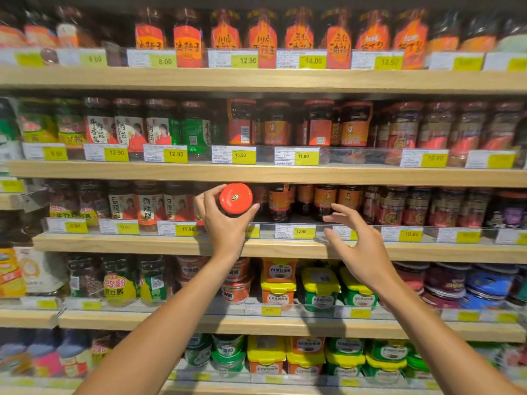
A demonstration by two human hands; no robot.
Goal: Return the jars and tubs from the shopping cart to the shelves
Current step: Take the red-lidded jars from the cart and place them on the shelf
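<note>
Head view — one red-lidded jar (235,198) gripped in left hand (225,220); right hand (356,246) spread, empty.

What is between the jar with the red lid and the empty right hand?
In the head view, shelved dark jars show behind the gap between the red-lidded jar and the right hand; nothing else intervenes.

Left hand (225,223) grips red-lidded jar (235,198) at shelf (182,244); right hand (359,246) spread, empty.

Open gap (306,220) between shelved jars (281,202), clear rail (328,232) fronting.
</note>
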